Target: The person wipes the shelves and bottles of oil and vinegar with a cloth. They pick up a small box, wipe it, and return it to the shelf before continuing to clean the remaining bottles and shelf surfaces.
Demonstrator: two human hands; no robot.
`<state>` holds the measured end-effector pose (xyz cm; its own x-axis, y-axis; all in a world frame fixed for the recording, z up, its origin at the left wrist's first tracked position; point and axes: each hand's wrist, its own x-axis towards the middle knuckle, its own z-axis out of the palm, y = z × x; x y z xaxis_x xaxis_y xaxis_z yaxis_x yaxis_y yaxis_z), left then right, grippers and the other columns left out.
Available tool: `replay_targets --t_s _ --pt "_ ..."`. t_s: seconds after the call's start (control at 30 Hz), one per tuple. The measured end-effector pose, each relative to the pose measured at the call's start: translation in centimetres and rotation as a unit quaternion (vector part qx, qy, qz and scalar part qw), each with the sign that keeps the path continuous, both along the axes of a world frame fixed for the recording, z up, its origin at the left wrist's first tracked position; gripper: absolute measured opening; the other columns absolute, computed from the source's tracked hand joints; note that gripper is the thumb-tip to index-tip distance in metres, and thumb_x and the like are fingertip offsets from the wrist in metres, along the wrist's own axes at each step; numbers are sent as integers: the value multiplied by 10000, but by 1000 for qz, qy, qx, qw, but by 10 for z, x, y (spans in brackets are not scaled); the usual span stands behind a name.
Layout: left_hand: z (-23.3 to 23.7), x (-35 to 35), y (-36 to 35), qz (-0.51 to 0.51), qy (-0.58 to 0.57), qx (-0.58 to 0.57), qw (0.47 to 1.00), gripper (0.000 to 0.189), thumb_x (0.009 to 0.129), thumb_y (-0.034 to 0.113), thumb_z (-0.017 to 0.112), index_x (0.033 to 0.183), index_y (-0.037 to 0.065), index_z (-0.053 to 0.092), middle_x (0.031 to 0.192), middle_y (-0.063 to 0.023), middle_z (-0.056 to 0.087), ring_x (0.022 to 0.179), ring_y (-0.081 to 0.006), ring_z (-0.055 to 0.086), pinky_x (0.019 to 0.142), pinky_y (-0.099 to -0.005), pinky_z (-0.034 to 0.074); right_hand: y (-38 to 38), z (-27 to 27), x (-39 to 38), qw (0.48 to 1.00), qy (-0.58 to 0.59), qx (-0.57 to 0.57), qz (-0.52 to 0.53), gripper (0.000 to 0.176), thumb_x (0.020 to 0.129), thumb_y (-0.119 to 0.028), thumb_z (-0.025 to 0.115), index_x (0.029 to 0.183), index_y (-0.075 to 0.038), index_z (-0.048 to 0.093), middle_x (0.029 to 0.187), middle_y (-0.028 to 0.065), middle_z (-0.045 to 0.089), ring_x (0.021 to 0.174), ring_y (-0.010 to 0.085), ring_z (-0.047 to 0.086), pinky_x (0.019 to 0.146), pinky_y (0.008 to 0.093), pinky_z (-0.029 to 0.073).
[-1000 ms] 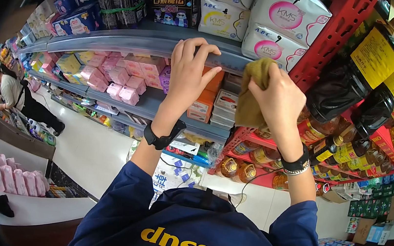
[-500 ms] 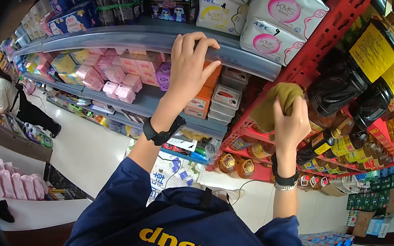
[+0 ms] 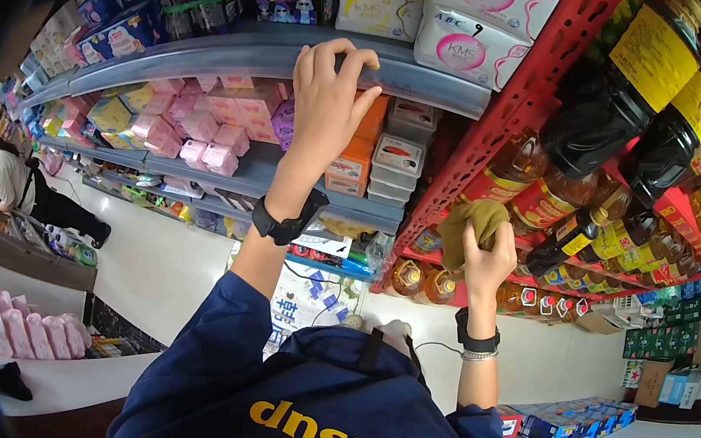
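Observation:
My left hand [image 3: 326,111] grips the front edge of the grey shelf [image 3: 213,55], fingers hooked over the lip and thumb below it. An olive-green cloth [image 3: 456,234] is bunched in my right hand [image 3: 489,267], pinched between thumb and fingers. That hand is at the red metal rack [image 3: 552,73], beside its lower shelves of bottles. Directly above the cloth stand brown bottles with red labels [image 3: 541,199]. White packs marked KMS [image 3: 467,49] sit on the grey shelf, to the right of my left hand.
Large dark bottles with yellow labels [image 3: 621,86] stand at the upper right. Pink boxes [image 3: 200,124] and clear-lidded containers [image 3: 398,157] fill the shelf below. A person [image 3: 22,187] is at the far left. Blue cartons [image 3: 571,421] lie on the floor at lower right.
My right hand has moved down and slightly left with the cloth, uncovering bottles on the red rack. My left hand stays on the shelf edge as the view shifts slightly.

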<state>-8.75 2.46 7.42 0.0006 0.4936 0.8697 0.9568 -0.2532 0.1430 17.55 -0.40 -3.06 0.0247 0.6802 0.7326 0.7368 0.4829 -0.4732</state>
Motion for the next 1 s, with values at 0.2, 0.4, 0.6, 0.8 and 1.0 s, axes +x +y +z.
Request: replay_targets --t_s 0.2,0.4,0.6,0.8,1.0 --pt "3 -2 -3 -19 -23 -8 1000 336 697 149 681 994 131 523 993 -69 441 996 -280 418 980 -454 286 -3 -8 3 997 -27 -3 69 257 642 -108 704 791 -15 517 718 116 514 625 302 546 538 344 439" --pt "5 -8 -10 -39 -28 -30 998 330 701 160 682 1012 121 577 1036 -71 483 1009 -269 431 875 -374 344 -4 -28 5 991 -61 -41 110 260 649 -139 698 803 -14 530 724 115 514 624 298 550 544 351 447" --pt "-5 7 -40 -53 -126 -13 990 261 715 106 666 966 87 598 1007 -76 509 972 -259 476 845 -352 379 -13 -59 0 988 82 -69 115 242 664 -101 691 830 3 548 751 131 535 660 298 556 587 331 452" --pt "-78 36 -49 -112 -285 -135 942 198 712 72 657 903 69 603 920 -81 545 888 -236 534 789 -318 415 -6 -58 -1 989 136 -39 52 273 679 -55 676 908 30 556 847 155 562 755 298 573 675 345 457" --pt "-124 78 -64 -161 -402 -327 840 190 746 64 635 930 65 586 853 -61 556 775 -161 558 710 -272 439 57 -31 -19 976 200 58 70 371 681 -46 693 1006 26 531 916 172 572 820 313 579 747 347 460"
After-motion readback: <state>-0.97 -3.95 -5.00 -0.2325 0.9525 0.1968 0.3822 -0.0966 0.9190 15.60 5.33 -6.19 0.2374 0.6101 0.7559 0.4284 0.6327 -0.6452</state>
